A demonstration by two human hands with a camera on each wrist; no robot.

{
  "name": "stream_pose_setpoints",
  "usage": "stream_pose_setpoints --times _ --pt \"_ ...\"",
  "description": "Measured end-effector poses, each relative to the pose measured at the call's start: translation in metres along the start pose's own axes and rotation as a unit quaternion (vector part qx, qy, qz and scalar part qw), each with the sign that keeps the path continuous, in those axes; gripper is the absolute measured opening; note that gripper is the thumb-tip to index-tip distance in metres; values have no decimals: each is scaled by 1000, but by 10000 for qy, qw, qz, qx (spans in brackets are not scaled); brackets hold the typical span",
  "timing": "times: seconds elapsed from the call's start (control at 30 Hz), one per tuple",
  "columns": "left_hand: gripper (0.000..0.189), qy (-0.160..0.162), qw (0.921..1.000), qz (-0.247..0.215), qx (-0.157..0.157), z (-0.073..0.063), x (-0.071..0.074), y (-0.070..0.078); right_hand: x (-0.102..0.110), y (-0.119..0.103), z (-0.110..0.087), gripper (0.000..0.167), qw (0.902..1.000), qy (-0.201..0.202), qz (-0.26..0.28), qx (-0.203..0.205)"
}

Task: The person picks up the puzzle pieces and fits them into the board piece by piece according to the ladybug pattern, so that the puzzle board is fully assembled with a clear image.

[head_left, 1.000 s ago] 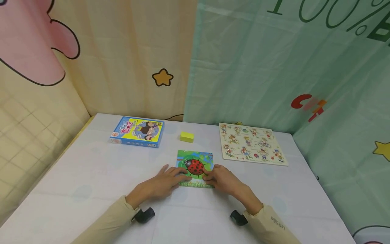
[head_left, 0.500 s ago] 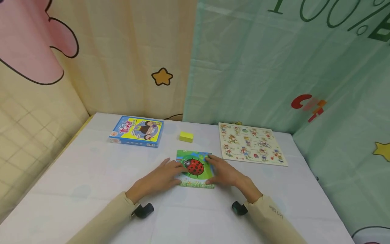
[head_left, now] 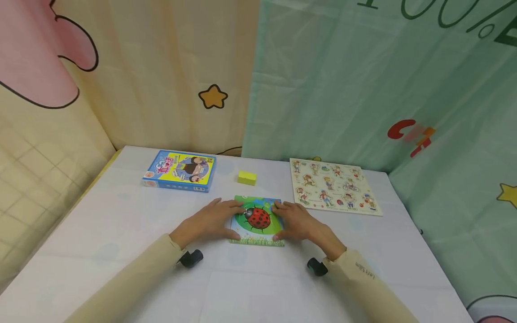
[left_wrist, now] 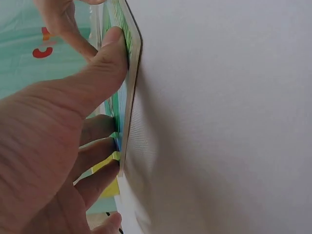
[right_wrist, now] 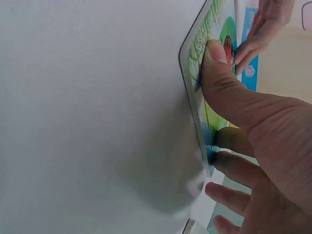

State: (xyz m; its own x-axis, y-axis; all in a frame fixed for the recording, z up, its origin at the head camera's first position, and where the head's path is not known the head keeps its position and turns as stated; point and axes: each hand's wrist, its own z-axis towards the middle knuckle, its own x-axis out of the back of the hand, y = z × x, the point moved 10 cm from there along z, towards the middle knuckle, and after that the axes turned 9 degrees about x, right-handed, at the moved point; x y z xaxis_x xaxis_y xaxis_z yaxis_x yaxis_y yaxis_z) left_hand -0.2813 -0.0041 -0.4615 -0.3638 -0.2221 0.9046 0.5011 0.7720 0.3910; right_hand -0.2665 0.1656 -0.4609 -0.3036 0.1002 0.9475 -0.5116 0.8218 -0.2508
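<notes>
A thin, square ladybug puzzle board (head_left: pixel 257 218) lies flat on the white table in the head view, its red ladybug showing between the hands. My left hand (head_left: pixel 208 222) rests spread on the board's left side, thumb near the lower corner and fingers toward the top. On the opposite side, my right hand (head_left: pixel 300 222) mirrors it, thumb low and fingertips at the upper right. Seen from the left wrist, the thumb (left_wrist: pixel 109 56) presses the grassy border of the board. From the right wrist, the other thumb (right_wrist: pixel 217 68) lies on the same printed face.
Behind the board stands a yellow block (head_left: pixel 247 177). A blue and yellow box (head_left: pixel 180 170) lies at the back left of the table (head_left: pixel 250 291). At the back right is a cream peg-puzzle board (head_left: pixel 335 186) with small printed figures. Printed curtains (head_left: pixel 315 89) hang behind.
My right hand has gone from bunched fingers by the ladybug to a spread along the right side. The left hand has shifted up the left side. The board stays in place.
</notes>
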Motion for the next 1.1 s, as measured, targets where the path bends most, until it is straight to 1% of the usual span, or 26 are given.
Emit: stream_pose_setpoints --times 0.07,0.1,0.17,0.27,0.33,0.43,0.57,0.67,0.77,0.87,0.93,1.0,1.07,1.1 --pt "76 61 9998 138 -97 3 3 3 0 -1 -1 93 9999 -121 33 -31" --pt "75 97 9996 197 -155 4 5 5 -1 -3 0 93 9998 -191 59 37" --pt "75 73 9992 317 -229 7 5 7 -4 -8 1 91 9988 -336 198 301" --pt "77 -107 9985 396 -351 11 3 13 -6 -18 4 86 9950 -566 348 742" --pt "78 -297 9981 326 -423 13 1 19 -8 -21 6 83 9929 -725 317 888" --pt "78 -568 9962 410 -520 16 -1 27 -8 -21 9 80 9918 -940 66 864" --pt "75 -744 9927 796 -522 18 -1 32 -5 -19 13 80 9908 -1115 -345 683" --pt "75 -822 9914 930 -403 19 1 32 -2 -19 15 80 9902 -1108 -551 643" --pt "75 -859 9912 959 -298 19 1 31 -1 -21 13 75 9902 -993 -619 760" --pt "72 -814 9901 1082 -377 19 -2 34 0 -25 9 67 9897 -822 -550 1036" --pt "68 -733 9883 1240 -505 19 -4 37 -1 -28 7 62 9891 -736 -431 1203" --pt "63 -656 9870 1325 -632 18 -6 41 -2 -29 6 59 9881 -720 -303 1322" --pt "58 -673 9878 1251 -639 16 -8 41 -3 -28 5 59 9876 -739 -134 1378" --pt "57 -697 9894 1121 -604 15 -8 40 -4 -27 5 60 9875 -744 -28 1388"
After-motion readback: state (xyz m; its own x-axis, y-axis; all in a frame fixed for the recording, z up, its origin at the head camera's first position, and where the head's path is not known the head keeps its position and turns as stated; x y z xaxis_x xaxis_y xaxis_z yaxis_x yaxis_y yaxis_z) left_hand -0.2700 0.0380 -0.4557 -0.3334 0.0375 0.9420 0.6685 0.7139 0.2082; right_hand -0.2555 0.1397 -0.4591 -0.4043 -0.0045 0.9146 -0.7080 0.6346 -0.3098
